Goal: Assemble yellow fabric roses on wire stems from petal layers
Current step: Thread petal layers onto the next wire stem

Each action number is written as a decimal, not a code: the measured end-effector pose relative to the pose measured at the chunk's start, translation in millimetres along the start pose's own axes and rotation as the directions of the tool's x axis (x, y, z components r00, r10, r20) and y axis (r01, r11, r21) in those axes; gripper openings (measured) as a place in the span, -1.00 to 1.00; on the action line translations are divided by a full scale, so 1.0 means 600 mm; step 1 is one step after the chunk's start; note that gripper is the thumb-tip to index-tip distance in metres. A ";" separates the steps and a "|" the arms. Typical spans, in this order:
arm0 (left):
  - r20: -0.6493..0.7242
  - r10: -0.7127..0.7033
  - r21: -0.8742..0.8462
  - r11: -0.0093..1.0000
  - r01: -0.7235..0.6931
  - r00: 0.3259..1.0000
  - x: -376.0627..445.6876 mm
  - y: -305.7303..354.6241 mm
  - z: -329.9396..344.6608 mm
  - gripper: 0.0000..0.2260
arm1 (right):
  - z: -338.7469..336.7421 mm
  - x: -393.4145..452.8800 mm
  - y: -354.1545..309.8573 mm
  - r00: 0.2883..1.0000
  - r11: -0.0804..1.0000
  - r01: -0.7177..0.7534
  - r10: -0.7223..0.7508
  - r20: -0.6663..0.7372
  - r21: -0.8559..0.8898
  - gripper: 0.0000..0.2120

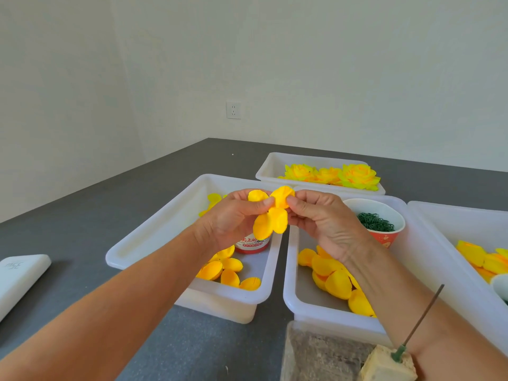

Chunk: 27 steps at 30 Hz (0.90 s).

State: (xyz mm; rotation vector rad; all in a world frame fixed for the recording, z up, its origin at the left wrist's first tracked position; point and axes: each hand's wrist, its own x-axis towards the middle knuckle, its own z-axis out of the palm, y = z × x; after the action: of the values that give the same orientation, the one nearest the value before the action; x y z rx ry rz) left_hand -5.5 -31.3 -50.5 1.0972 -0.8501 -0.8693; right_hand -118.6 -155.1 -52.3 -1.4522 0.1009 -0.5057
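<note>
1. Left hand [233,218] and right hand [324,221] both pinched one yellow petal layer [270,215], held in the air above the trays.
2. Below: left tray [154,232] with loose petals [228,268] and a red-labelled cup [253,244].
3. Right tray [288,284] held more petals, plus a cup of green rings [375,222].
4. Far tray [270,167]: finished roses [357,174].
5. Near right: wire stem [420,320] stuck in a foam block [384,365].

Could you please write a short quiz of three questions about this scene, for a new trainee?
1. True or false: both hands pinch the yellow petal layer.
2. What fills the paper cup? A) green rings B) wire stems C) petals
3. Where do the finished roses lie?

Key
1. True: left hand and right hand each pinch it.
2. A.
3. In the far white tray.
</note>
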 end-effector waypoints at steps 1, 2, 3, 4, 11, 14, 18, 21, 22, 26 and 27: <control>0.016 -0.008 -0.012 1.000 0.008 1.000 0.000 0.001 0.000 -0.79 | 0.001 0.000 0.000 1.000 1.000 -0.008 0.008 -0.002 0.010 -0.87; 0.015 -0.009 -0.003 1.000 0.009 1.000 0.001 0.000 0.000 -0.80 | 0.002 0.001 0.000 1.000 1.000 -0.006 0.006 -0.025 -0.015 -0.88; 0.002 -0.005 0.026 1.000 0.005 1.000 0.002 -0.001 0.000 -0.81 | 0.002 0.001 0.001 0.998 0.999 -0.003 0.000 -0.057 -0.048 -0.90; -0.019 0.003 0.069 0.998 -0.002 1.000 0.004 -0.002 0.000 -0.84 | 0.002 0.000 0.001 0.996 0.997 -0.003 -0.004 -0.094 -0.077 -0.90; -0.195 0.095 0.349 0.937 -0.021 0.976 0.004 -0.015 0.002 -0.91 | -0.002 -0.003 0.000 0.957 0.918 0.100 -0.194 -0.216 -0.384 -0.91; -0.229 0.174 0.416 0.907 -0.066 0.958 0.003 -0.014 0.003 -0.88 | -0.001 0.000 0.006 0.937 0.868 0.101 -0.247 -0.246 -0.486 -0.91; -0.270 0.355 0.601 0.788 -0.131 0.895 0.004 -0.016 0.002 -0.81 | -0.001 0.003 0.010 0.914 0.845 0.113 -0.294 -0.279 -0.522 -0.85; -0.225 0.396 0.656 0.737 -0.162 0.890 0.001 -0.017 0.004 -0.80 | 0.002 0.004 0.011 0.907 0.865 0.114 -0.292 -0.303 -0.489 -0.81; -0.210 0.386 0.661 0.733 -0.161 0.898 0.000 -0.018 0.004 -0.77 | 0.004 0.003 0.011 0.921 0.892 0.117 -0.262 -0.289 -0.436 -0.82; -0.194 0.371 0.684 0.715 -0.146 0.908 0.001 -0.021 0.006 -0.72 | 0.009 -0.002 0.009 0.963 0.951 0.088 -0.158 -0.220 -0.297 -0.89; -0.189 0.366 0.685 0.714 -0.144 0.911 0.002 -0.022 0.006 -0.72 | 0.009 -0.003 0.009 0.968 0.951 0.084 -0.149 -0.203 -0.299 -0.90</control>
State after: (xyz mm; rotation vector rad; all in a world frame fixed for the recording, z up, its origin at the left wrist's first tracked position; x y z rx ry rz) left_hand -10.2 -36.7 -62.1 1.6336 -1.0419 -0.1122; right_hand -116.8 -149.0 -57.0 -1.6886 0.2784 -0.7775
